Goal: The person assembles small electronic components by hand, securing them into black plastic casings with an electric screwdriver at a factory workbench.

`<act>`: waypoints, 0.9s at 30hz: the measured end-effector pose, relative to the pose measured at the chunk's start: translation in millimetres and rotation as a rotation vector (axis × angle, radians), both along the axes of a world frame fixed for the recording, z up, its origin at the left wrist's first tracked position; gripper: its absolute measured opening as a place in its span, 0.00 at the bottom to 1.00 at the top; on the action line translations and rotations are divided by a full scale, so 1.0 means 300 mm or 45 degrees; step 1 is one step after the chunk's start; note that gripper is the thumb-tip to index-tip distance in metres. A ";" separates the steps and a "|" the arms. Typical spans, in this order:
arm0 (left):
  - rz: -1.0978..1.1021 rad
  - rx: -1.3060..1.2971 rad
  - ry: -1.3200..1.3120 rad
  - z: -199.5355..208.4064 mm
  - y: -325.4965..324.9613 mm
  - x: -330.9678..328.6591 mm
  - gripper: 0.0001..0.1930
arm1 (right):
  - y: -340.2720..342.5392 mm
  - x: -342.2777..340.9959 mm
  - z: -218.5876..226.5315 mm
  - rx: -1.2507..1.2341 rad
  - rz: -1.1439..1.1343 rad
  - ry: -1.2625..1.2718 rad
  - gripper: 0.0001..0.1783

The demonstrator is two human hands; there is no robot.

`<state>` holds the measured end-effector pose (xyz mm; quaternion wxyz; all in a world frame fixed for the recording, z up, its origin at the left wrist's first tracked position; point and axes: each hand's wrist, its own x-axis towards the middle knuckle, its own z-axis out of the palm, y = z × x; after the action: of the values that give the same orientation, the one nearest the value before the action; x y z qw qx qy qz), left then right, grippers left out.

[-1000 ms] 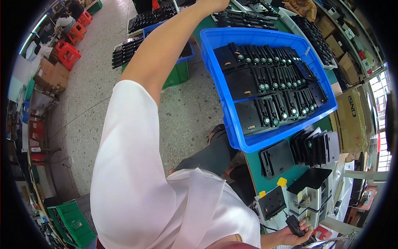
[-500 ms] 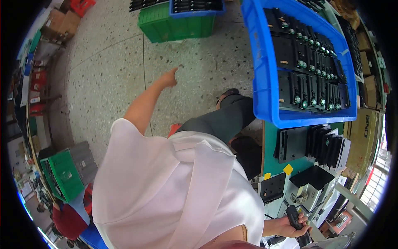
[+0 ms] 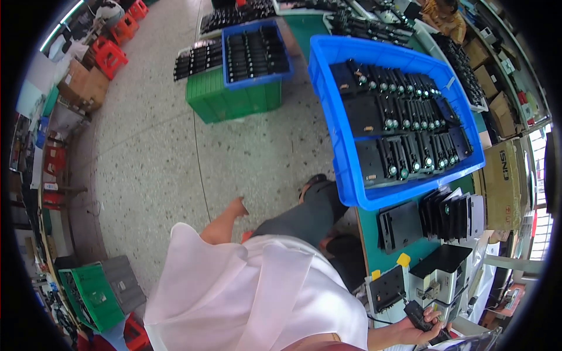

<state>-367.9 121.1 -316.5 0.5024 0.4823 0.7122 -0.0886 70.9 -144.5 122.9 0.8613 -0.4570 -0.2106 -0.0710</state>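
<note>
My right hand (image 3: 428,329) is wrapped round a black electric screwdriver (image 3: 417,316) at the lower right. The screwdriver's tip points at a black plate (image 3: 387,290) lying in a light-coloured holder; whether it touches the plate I cannot tell. Beside the plate sits a silver metal device (image 3: 436,284) with a black top. My left hand (image 3: 236,207) hangs out over the floor, away from the bench. It holds nothing that I can see, and its fingertips are apart.
A large blue crate (image 3: 351,169) full of black parts stands on the green bench (image 3: 370,234). Several black plates (image 3: 448,216) stand in a row near it. Across the floor are a green crate (image 3: 234,98) bearing a blue tray (image 3: 257,85) and some red stools (image 3: 109,57).
The head view has tilted up, so the crates and the floor sit lower in it. My left hand now appears nearer my body. My right hand keeps hold of the electric screwdriver by the plate.
</note>
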 end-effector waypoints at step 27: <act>-0.185 0.340 0.062 0.134 0.071 0.201 0.27 | -0.025 -0.003 -0.050 0.030 -0.078 0.048 0.17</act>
<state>-307.6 142.3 -276.3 0.4086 0.5929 0.6927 -0.0410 70.0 -152.0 107.8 0.8678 -0.4544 -0.1795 -0.0912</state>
